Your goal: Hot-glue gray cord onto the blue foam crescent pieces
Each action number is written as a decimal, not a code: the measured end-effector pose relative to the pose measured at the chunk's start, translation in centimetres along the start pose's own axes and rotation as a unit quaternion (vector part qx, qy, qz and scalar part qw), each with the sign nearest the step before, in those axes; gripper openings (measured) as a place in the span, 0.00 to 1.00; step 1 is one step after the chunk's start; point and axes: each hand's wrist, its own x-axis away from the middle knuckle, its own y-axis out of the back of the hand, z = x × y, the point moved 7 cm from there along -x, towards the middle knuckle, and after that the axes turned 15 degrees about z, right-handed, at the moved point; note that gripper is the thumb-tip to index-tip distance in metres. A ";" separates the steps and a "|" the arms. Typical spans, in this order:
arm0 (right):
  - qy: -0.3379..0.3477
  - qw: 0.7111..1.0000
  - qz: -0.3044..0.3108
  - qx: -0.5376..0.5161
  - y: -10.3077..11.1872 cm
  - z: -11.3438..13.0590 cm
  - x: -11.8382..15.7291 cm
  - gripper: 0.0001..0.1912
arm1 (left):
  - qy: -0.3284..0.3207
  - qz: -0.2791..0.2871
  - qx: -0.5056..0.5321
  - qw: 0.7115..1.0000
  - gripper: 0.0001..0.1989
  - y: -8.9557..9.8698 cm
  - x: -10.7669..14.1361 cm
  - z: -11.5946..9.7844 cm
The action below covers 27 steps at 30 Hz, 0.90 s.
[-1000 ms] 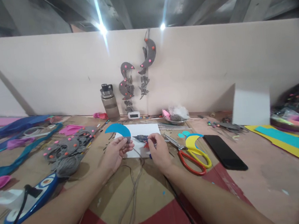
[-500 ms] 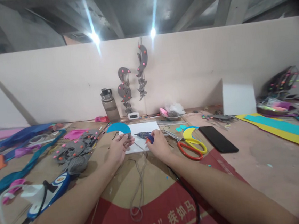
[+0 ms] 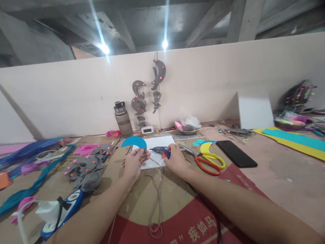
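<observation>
Between the fingers and thumb of my left hand [image 3: 133,164] is a blue crescent cutout [image 3: 135,140], with a grey patch along its lower edge near the fingertips. My right hand [image 3: 177,158] is wrapped around a glue gun [image 3: 158,150], blue and orange at the grip, its dark, stained nozzle pointing left toward the crescent. Both hands are over a white sheet [image 3: 168,140]. Grey yarn [image 3: 159,202] trails from between the hands down onto the cardboard. A black cord [image 3: 212,210] runs below my right forearm.
Right of my hand lie scissors [image 3: 208,163], a yellow crescent [image 3: 206,148] and a black phone [image 3: 236,153]. At left are grey felt pieces [image 3: 86,164], ribbons and a power strip [image 3: 75,201]. A bottle [image 3: 123,121] and small clock [image 3: 147,129] stand by the wall.
The camera view has shifted slightly, so the table scene sits a little lower. Both hands keep their holds, and the glue gun stays pointed at the blue crescent.
</observation>
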 end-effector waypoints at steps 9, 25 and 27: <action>-0.026 0.968 0.151 0.197 1.4 1.5 0.0 0.25 | -0.004 -0.011 -0.011 1.000 0.10 0.4 -0.2 0.1; -0.084 0.977 0.161 -0.113 2.5 -2.3 -2.5 0.05 | 0.018 -0.021 -0.024 0.999 0.08 -0.1 0.2 -0.2; -0.102 0.969 0.162 -0.154 2.2 -3.1 -2.9 0.04 | 0.016 -0.023 -0.024 0.999 0.09 -0.1 0.2 -0.2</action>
